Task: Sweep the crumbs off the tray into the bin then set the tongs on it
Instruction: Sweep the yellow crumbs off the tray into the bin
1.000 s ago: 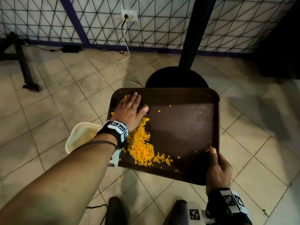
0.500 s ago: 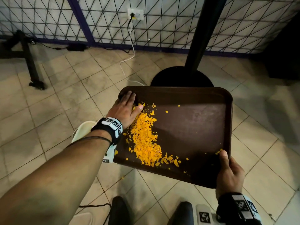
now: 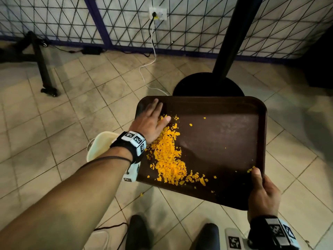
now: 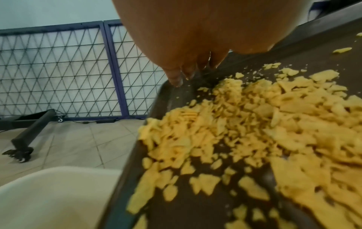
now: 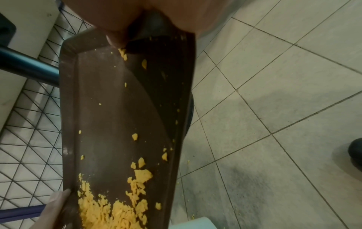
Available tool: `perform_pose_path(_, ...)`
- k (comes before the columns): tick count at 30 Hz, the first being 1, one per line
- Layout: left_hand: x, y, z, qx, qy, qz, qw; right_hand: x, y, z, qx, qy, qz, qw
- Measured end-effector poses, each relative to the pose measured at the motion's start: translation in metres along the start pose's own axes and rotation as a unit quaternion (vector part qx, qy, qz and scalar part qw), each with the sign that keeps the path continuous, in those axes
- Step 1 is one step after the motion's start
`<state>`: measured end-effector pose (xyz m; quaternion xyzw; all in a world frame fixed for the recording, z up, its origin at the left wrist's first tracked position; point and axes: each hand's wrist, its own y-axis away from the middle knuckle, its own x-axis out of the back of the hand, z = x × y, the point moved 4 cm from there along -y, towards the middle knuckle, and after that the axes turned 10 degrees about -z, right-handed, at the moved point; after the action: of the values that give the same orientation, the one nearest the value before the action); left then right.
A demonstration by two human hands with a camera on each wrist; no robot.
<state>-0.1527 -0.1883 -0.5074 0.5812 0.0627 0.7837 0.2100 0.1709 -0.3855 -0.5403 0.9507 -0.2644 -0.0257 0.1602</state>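
Observation:
A dark brown tray [image 3: 225, 134] is held above the tiled floor. My right hand [image 3: 262, 193] grips its near right corner, thumb on top of the rim [image 5: 113, 38]. A heap of orange crumbs [image 3: 167, 156] lies along the tray's left half [image 4: 254, 131] [image 5: 109, 209]. My left hand [image 3: 151, 120] lies flat with straight fingers at the tray's far left corner, its edge against the crumbs. A cream bin [image 3: 100, 147] stands under the tray's left edge, largely hidden by my forearm [image 4: 49, 198]. No tongs are in view.
A black pole with a round base [image 3: 207, 85] stands just beyond the tray. A wire mesh fence [image 3: 54, 20], a white cable [image 3: 149, 67] and a black wheeled stand leg [image 3: 43, 69] are farther back. A few crumbs lie on the floor [image 3: 141, 194]. My dark shoes [image 3: 138, 231] are below.
My left hand has slid a little toward the tray's far left corner, with the crumb heap spread along the left half. The right hand keeps its grip on the tray.

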Motion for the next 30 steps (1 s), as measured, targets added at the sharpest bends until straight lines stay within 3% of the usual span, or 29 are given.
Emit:
perform_pose_path(3,-0.014,-0.001,0.005,0.006,0.001,-0.03,1.0,-0.003,0.002,-0.002,-0.003,-0.021,-0.007,1.0)
perform_pose_path(9,-0.059,0.052,-0.009,0.023,-0.012,-0.093,0.995,0.002,0.0,0.0,0.023,0.015,0.009,1.0)
perform_pose_path(15,-0.022,0.021,0.025,-0.027,0.009,0.013,1.0,-0.003,0.003,-0.003,0.017,0.015,0.004,1.0)
perform_pose_path(19,-0.023,0.007,0.049,-0.034,0.0,-0.01,0.999,-0.006,0.006,-0.007,0.008,0.003,-0.001,1.0)
perform_pose_path(26,-0.067,0.046,-0.007,0.042,-0.001,-0.073,0.996,-0.005,0.003,-0.001,-0.001,0.02,-0.002,1.0)
perform_pose_path(30,-0.033,0.029,0.009,-0.002,0.005,0.004,1.0,-0.004,0.003,0.0,0.003,0.019,0.005,1.0)
